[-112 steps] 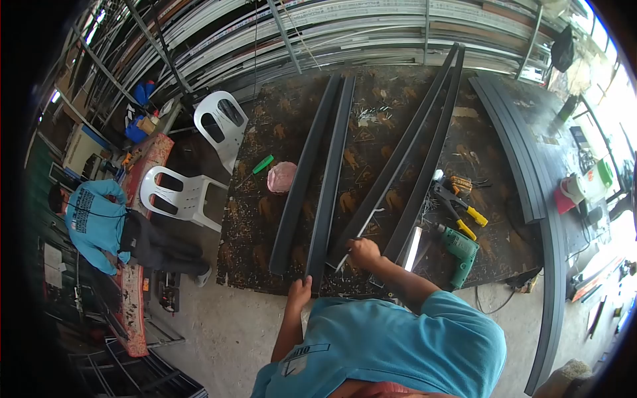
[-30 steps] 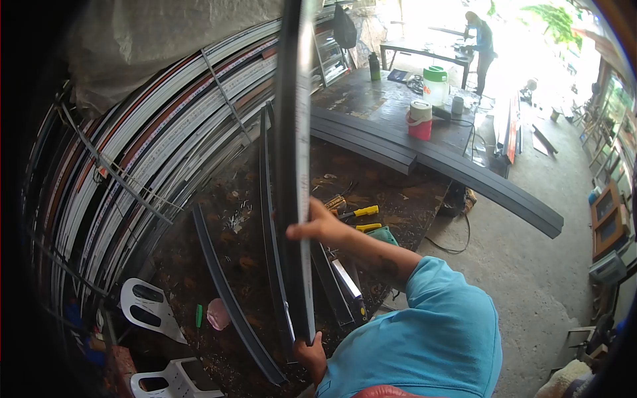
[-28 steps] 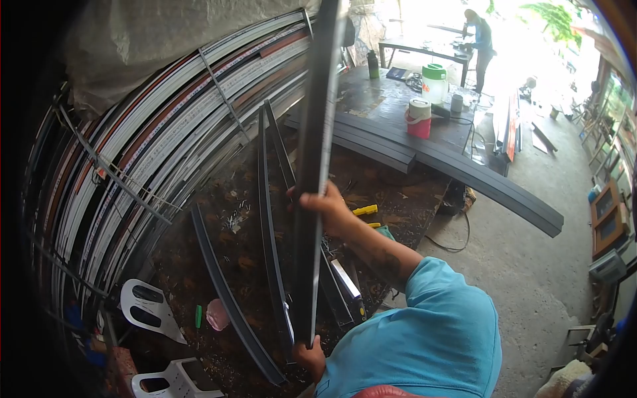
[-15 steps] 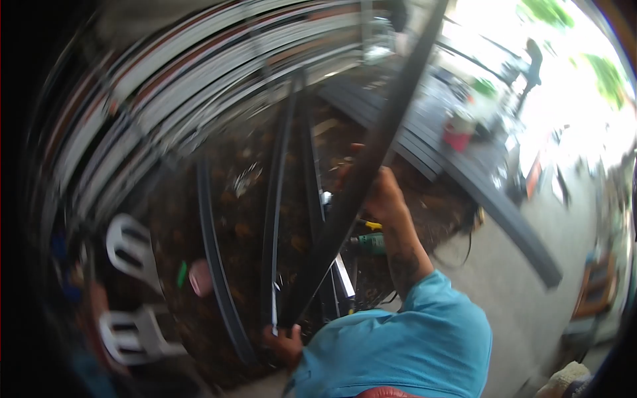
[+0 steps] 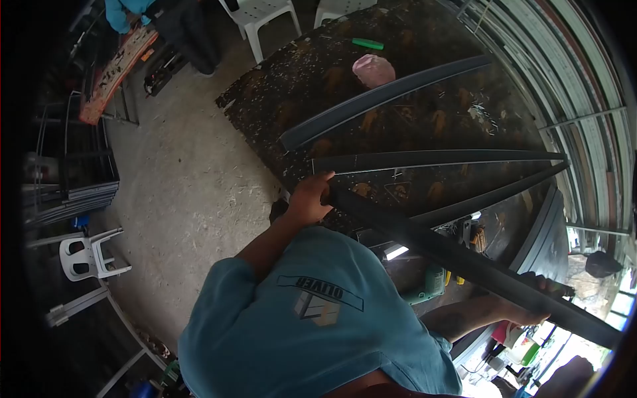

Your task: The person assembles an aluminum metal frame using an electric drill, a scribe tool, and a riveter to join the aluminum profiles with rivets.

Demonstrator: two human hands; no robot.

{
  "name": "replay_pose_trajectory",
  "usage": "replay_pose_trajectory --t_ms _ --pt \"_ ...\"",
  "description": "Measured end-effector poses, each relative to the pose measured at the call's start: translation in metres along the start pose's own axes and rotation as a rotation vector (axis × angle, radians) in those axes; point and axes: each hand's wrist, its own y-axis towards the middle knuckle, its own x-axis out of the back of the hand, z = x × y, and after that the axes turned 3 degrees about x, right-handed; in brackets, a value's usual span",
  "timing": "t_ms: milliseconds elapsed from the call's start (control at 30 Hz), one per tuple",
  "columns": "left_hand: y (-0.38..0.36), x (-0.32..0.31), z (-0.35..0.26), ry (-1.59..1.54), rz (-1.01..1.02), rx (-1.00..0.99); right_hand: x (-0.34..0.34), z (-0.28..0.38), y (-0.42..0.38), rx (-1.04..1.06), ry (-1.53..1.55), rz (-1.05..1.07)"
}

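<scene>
A long dark grey metal profile (image 5: 451, 255) runs diagonally across the front of my body, raised over the worktop. My left hand (image 5: 309, 200) is closed around its near end, close to the end of another dark profile (image 5: 438, 159) lying on the dark, stained table (image 5: 265, 109). Farther along, my right hand (image 5: 531, 306) grips the raised profile, fingers on one side and palm on the other. Two more profiles, one farther back (image 5: 385, 99) and one nearer (image 5: 491, 196), lie on the table. A green power tool (image 5: 431, 284) sits beneath the held profile, partly hidden by it.
A pink object (image 5: 373, 71) and a green one (image 5: 367, 44) lie on the table. Racked long profiles (image 5: 590, 119) line the right side. White chairs (image 5: 262, 20) stand behind the table, another (image 5: 86, 255) at left. Another person (image 5: 179, 30) is by an orange bench (image 5: 119, 73).
My view has turned strongly to the left, bringing the floor and the other person into sight. Both hands still hold the profile, which now slants down to the right in view.
</scene>
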Motion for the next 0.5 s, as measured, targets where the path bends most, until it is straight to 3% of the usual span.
replay_pose_trajectory --t_ms 67,167,233,300,367,500 --pt "-0.003 -0.001 0.005 -0.011 -0.049 0.078 -0.017 -0.013 0.006 -0.053 0.064 0.024" --pt "0.009 0.007 0.014 0.082 -0.173 -0.008 -0.039 -0.035 0.020 -0.038 0.014 0.077" --pt "0.021 0.015 0.016 0.175 -0.155 0.005 -0.054 -0.049 0.035 -0.104 0.204 0.292" --pt "0.033 0.023 0.021 0.176 -0.153 0.014 -0.085 -0.059 0.040 -0.079 0.076 0.208" --pt "0.043 0.032 0.022 0.203 0.038 0.160 -0.122 -0.070 0.043 -0.110 -0.005 0.147" --pt "0.043 0.036 0.029 0.157 0.032 0.209 -0.174 -0.098 0.049 -0.115 0.000 0.239"
